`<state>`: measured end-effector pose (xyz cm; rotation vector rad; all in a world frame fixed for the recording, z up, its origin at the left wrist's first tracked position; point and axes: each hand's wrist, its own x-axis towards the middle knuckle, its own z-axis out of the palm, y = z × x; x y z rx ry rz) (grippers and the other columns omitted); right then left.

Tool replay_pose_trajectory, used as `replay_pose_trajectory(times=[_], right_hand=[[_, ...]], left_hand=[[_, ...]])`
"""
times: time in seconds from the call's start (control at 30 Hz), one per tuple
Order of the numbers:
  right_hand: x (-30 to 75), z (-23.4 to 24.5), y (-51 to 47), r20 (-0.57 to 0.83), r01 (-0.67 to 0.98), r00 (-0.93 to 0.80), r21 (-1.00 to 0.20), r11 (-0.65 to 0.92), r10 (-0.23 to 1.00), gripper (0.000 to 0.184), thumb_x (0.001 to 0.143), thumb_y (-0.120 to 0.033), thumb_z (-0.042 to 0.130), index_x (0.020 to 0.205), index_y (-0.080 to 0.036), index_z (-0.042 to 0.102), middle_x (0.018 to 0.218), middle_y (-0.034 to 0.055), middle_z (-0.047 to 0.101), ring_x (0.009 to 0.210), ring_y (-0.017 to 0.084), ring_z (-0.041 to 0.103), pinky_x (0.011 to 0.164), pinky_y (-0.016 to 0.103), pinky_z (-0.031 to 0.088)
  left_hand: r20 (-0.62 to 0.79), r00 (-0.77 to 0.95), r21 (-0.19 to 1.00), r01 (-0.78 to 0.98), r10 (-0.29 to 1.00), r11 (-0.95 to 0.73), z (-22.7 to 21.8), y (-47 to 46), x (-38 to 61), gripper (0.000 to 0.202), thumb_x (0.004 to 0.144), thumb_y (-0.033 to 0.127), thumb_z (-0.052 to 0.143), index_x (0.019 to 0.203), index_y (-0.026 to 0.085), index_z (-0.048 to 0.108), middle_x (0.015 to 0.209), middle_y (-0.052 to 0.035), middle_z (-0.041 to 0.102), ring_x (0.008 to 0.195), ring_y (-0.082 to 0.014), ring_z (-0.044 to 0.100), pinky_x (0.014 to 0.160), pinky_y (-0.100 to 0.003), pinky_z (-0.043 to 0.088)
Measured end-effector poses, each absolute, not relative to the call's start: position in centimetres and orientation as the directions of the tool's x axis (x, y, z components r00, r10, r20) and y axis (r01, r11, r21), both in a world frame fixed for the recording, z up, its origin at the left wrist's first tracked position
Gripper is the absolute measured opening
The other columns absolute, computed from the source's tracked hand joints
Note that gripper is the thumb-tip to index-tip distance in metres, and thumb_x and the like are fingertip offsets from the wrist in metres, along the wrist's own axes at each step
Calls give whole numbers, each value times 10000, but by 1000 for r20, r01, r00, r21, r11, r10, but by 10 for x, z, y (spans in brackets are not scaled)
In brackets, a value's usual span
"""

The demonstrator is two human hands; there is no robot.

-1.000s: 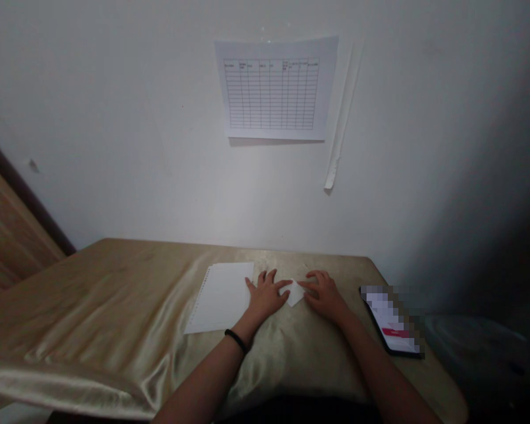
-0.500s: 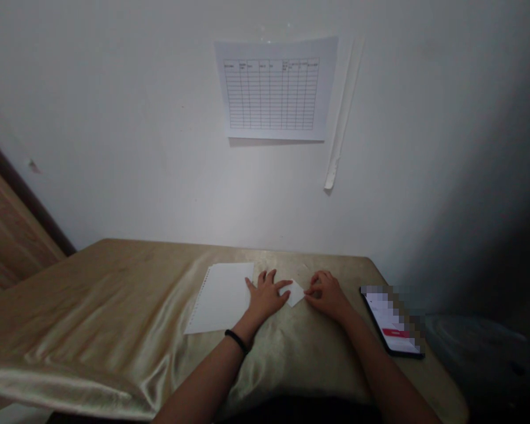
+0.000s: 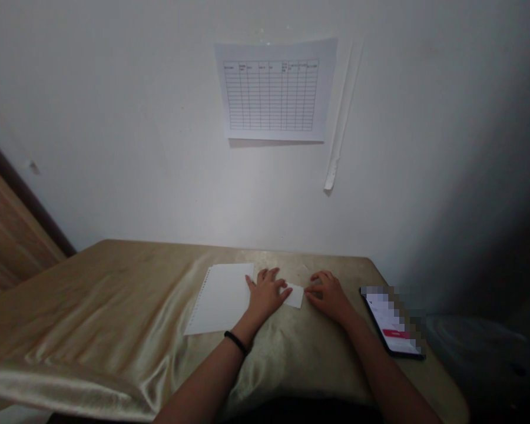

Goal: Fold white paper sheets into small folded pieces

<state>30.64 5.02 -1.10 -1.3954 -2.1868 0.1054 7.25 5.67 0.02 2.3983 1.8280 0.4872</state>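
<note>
With the small white paper (image 3: pixel 295 297) as the middle of my clock, it lies on the desk (image 3: pixel 128 294) under a shiny gold cloth (image 3: pixel 309 365). My left hand (image 3: pixel 266 292) sits palm down at 9 o'clock, open, its fingers fanned, with the thumb and forefinger on the paper's near end and the little finger over the edge of a white sheet (image 3: pixel 216 300). That sheet lies flat further out at 9, a row of punched holes along its far side. A black band (image 3: pixel 235 341) circles my left wrist at about 8. My right hand (image 3: pixel 327 296) rests at 3 o'clock, its fingers loosely bent and the fingertips just beside the paper's edge; I can't tell whether they touch it or pinch anything. Past that hand, between 3 and 4, a phone (image 3: pixel 389 334) lies on the desk with its screen lit and partly blurred out. Up at 12, a printed grid sheet (image 3: pixel 271 94) is fixed to the pale wall (image 3: pixel 136 147), and a narrow white strip (image 3: pixel 341 118) hangs slanting between 12 and 1.
</note>
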Motion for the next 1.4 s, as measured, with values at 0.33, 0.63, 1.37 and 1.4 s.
replay_pose_trajectory(times=[0.33, 0.63, 1.37, 1.4], right_hand=[[304, -24, 59, 373, 836, -303, -338, 433, 877, 295, 896, -248, 622, 1168, -294, 726, 1228, 103, 578, 1209, 261, 462, 1038, 432, 403], [299, -18, 57, 395, 827, -337, -310, 469, 855, 282, 849, -149, 623, 1032, -295, 780, 1160, 92, 579, 1164, 254, 470, 1036, 445, 391], [290, -17, 50, 374, 891, -300, -220, 398, 877, 422, 825, -136, 577, 1172, -327, 724, 1194, 91, 570, 1174, 273, 441, 1089, 490, 286], [289, -17, 50, 373, 892, -303, -213, 398, 877, 431, 820, -132, 581, 1180, -323, 720, 1188, 94, 568, 1177, 275, 437, 1099, 500, 270]], left_hand=[[167, 281, 289, 902, 945, -320, -4, 59, 70, 287, 918, 425, 612, 1188, 506, 667, 1537, 54, 434, 1415, -362, 310, 1068, -822, 96], [139, 253, 250, 927, 957, -281, -4, 58, 70, 308, 931, 494, 560, 1217, 586, 627, 1563, 44, 409, 1447, -410, 269, 1033, -851, 67], [133, 239, 261, 928, 962, -266, -2, 54, 72, 320, 934, 533, 538, 1239, 544, 634, 1571, 5, 401, 1474, -415, 221, 1046, -838, 41], [135, 238, 259, 929, 962, -266, -3, 54, 72, 322, 935, 535, 534, 1241, 545, 632, 1570, 6, 403, 1473, -416, 223, 1045, -838, 42]])
